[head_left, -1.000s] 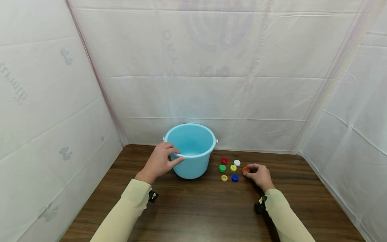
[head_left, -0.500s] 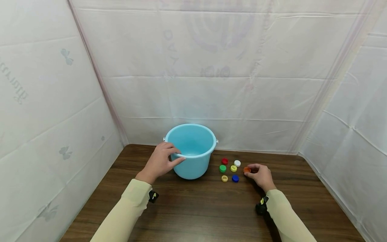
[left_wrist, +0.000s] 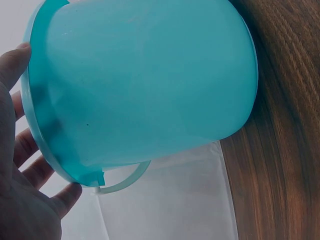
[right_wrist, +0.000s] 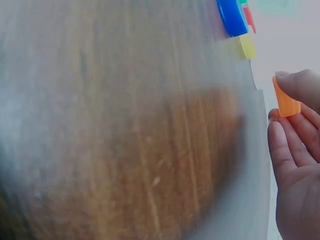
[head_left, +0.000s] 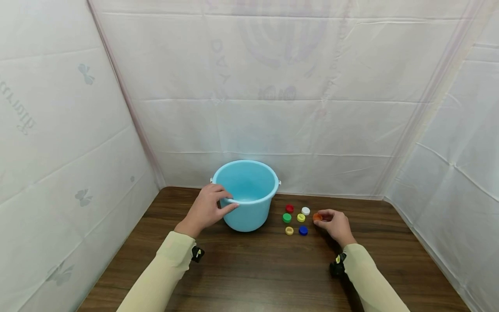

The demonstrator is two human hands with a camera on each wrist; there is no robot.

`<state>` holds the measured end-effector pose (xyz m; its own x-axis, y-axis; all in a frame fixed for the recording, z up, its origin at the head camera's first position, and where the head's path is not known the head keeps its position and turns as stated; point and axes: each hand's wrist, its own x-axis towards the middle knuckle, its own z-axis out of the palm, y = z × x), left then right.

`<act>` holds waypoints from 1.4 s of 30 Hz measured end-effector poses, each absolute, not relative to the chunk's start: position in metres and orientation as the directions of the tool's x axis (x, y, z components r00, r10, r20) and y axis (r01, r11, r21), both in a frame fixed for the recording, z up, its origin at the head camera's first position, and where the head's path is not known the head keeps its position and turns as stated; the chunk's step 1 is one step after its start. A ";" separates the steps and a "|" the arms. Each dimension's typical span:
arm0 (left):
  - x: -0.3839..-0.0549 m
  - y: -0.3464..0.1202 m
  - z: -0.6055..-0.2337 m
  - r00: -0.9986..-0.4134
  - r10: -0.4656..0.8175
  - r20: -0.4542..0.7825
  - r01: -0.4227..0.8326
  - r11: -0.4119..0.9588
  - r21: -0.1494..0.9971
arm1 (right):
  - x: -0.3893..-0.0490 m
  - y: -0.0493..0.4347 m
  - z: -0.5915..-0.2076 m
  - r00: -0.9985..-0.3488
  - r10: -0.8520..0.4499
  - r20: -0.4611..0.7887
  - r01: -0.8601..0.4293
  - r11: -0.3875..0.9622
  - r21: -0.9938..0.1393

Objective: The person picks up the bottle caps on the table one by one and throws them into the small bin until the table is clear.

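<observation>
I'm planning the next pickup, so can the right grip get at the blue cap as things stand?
Probably yes: the blue cap lies close to the right grip, with nothing between them in the head view. That grip pinches the orange cap, though, so that would likely need setting down first.

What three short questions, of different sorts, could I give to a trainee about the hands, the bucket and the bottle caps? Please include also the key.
1. Open question: which part of the light-blue bucket does the left hand grip?
2. True or false: the light-blue bucket is lying on its side.
3. Count: besides the orange bottle cap in the right hand, how many bottle caps lie on the table?

Key:
1. The rim.
2. False; it stands upright.
3. Six: the red cap, white cap, green cap, bright yellow cap, dull yellow cap and blue cap.
</observation>
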<state>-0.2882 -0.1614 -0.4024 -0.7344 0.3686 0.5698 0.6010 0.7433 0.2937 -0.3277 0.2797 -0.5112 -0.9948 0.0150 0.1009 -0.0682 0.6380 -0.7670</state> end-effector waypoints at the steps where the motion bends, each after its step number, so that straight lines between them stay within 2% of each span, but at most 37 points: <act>1: -0.288 -0.161 -0.402 -0.734 0.369 0.570 0.601 0.744 0.293 | -0.328 0.279 -0.510 -0.995 0.016 0.100 -0.067 0.632 -0.772; 32: -0.289 -0.162 -0.405 -0.721 0.369 0.587 0.613 0.733 0.293 | -0.316 0.253 -0.473 -0.982 -0.037 0.184 -0.180 0.463 -0.868; 42: -0.289 -0.162 -0.405 -0.726 0.365 0.583 0.606 0.740 0.292 | -0.316 0.244 -0.457 -0.981 -0.049 0.187 -0.189 0.446 -0.875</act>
